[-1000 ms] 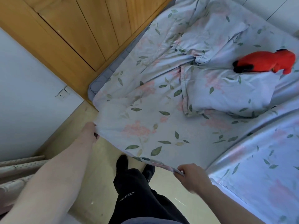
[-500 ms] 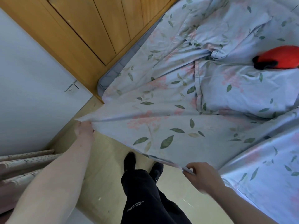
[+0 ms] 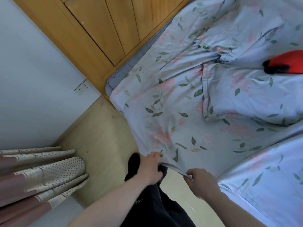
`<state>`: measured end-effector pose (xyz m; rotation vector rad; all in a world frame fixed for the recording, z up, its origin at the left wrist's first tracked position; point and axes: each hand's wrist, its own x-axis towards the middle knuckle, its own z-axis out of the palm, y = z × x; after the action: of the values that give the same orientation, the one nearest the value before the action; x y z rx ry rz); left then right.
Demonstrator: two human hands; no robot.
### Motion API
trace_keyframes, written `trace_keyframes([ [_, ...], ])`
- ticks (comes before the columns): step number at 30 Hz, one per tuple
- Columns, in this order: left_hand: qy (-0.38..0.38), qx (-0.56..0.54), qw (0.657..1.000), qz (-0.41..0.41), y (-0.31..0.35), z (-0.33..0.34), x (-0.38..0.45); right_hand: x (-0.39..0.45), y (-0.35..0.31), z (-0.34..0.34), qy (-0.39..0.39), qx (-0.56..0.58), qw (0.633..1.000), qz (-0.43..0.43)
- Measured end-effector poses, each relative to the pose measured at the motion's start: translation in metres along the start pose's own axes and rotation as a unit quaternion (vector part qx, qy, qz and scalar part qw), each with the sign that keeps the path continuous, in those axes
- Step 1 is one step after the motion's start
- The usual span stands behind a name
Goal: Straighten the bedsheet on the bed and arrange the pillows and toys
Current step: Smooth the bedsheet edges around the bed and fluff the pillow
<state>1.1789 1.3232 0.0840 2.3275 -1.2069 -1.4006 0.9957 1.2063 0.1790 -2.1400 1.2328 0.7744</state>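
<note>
A pale blue bedsheet (image 3: 172, 115) printed with green leaves and pink flowers covers the bed, its near edge hanging over the side. My left hand (image 3: 150, 169) grips that hanging edge, fingers curled into the cloth. My right hand (image 3: 200, 181) pinches the same edge a little to the right. A pillow (image 3: 249, 99) in matching fabric lies on the sheet at the right. Another matching pillow (image 3: 229, 27) lies crumpled behind it. On the pillow rests a red and black plush toy (image 3: 288, 64), cut off by the frame's right edge.
A wooden headboard (image 3: 105, 30) runs along the bed's far side, with grey mattress edge (image 3: 114, 79) showing. A matching quilt (image 3: 270, 185) lies at lower right. White wall with a socket (image 3: 81, 88) and dotted curtain (image 3: 41, 174) stand left. My dark-trousered legs stand on beige floor (image 3: 98, 138).
My left hand has come in from far out on the left to just beside my right hand. The sheet's corner, held stretched before, now hangs down over the bed's side.
</note>
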Motion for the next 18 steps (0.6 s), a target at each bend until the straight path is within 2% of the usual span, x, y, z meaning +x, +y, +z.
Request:
trace_keyframes([
  [2, 0.029, 0.027, 0.996, 0.082, 0.031, 0.016, -0.007, -0.002, 0.002, -0.001, 0.013, 0.011, 1.0, 0.0],
  [4, 0.052, 0.048, 0.99, 0.12, 0.052, 0.027, -0.009, -0.004, 0.004, -0.002, 0.02, 0.021, 1.0, 0.002],
  [11, 0.128, 0.148, 0.968, 0.159, 0.066, 0.006, -0.004, -0.009, 0.013, -0.006, 0.094, 0.096, 0.991, 0.0],
  [18, 0.158, 0.133, 0.955, 0.212, 0.06, -0.037, -0.02, -0.022, 0.057, -0.009, 0.08, 0.073, 0.986, 0.125],
])
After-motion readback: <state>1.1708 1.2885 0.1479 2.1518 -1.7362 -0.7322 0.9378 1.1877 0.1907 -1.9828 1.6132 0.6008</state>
